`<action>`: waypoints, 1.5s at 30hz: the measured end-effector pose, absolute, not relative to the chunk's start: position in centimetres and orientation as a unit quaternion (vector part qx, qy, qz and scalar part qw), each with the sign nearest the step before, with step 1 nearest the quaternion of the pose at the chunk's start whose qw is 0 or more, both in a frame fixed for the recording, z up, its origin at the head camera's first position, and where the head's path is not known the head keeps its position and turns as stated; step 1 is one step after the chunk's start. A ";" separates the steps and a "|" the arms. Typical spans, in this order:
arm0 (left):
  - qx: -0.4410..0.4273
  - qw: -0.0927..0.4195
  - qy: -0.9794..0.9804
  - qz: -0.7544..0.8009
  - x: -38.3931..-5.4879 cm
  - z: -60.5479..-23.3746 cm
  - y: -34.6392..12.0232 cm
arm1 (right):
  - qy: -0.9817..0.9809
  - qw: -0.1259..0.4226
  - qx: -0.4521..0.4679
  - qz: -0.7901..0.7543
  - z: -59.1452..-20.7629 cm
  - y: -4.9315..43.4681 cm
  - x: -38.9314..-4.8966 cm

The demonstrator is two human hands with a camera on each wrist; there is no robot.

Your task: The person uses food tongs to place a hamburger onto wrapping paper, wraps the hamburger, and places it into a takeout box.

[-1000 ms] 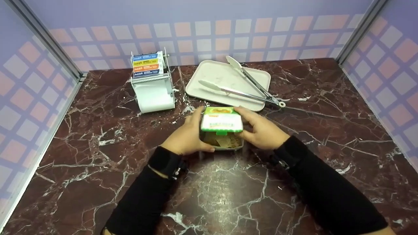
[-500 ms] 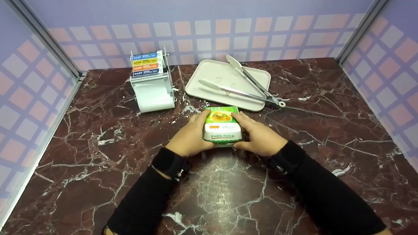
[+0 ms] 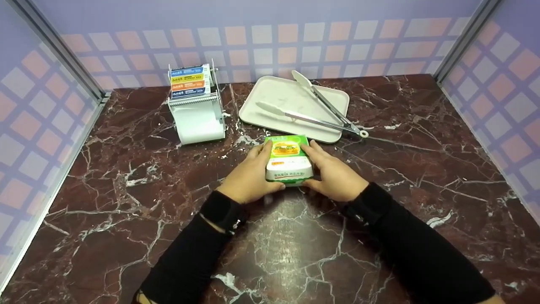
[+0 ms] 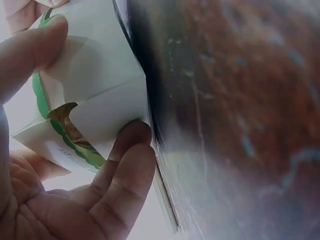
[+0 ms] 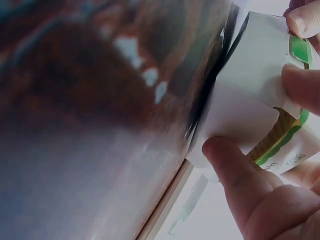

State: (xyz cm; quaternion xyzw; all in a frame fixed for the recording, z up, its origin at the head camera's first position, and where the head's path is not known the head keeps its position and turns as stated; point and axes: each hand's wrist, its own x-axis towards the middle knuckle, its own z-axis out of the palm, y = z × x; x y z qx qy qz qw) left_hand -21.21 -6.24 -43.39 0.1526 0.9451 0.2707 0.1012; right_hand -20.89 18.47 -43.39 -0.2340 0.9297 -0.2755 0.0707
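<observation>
A green and white paper burger box point(image 3: 289, 164) with a burger picture on its lid sits on the table in the head view. Its lid is folded down over the base. My left hand point(image 3: 248, 177) grips the left side, thumb at the front corner and fingers along the side and top. The right hand point(image 3: 338, 176) holds the opposite side in the same manner. In the left wrist view the box point(image 4: 105, 60) has a gap at its side between lid and base, where something brown shows. A similar gap appears in the box point(image 5: 250, 75) in the right wrist view.
Behind the box lies a cream tray point(image 3: 270, 90), with metal tongs point(image 3: 314, 120) spread across it and past its right edge. At the back left stands a label dispenser point(image 3: 196, 105) with coloured label strips and a white roll. Tile-patterned walls enclose the dark marbled table point(image 3: 126, 219).
The raised lid has come down and now covers the box, hiding the contents seen from above before. Both hands have stayed at its sides, and the box has shifted slightly away from me.
</observation>
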 end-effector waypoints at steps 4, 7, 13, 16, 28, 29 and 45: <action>0.141 0.096 0.950 0.261 -21.1 -43.4 -6.0 | 0.930 0.070 -0.229 -0.279 -43.4 18.3 -20.8; 0.135 0.092 0.952 0.259 -21.0 -43.4 -5.8 | 0.929 0.070 -0.225 -0.285 -43.4 18.2 -20.8; 0.129 0.094 0.951 0.265 -20.8 -43.3 -5.6 | 0.929 0.068 -0.224 -0.287 -43.4 18.2 -20.7; 0.127 0.091 0.951 0.266 -20.8 -43.3 -5.5 | 0.929 0.063 -0.226 -0.286 -43.4 18.1 -20.7; 0.134 0.086 0.952 0.261 -20.9 -43.4 -5.6 | 0.934 0.057 -0.216 -0.280 -43.4 17.9 -20.7; 0.134 0.086 0.952 0.261 -20.9 -43.5 -5.5 | 0.934 0.056 -0.216 -0.280 -43.4 17.9 -20.7; 0.134 0.082 0.953 0.259 -20.9 -43.5 -5.5 | 0.937 0.046 -0.215 -0.272 -43.5 17.8 -20.6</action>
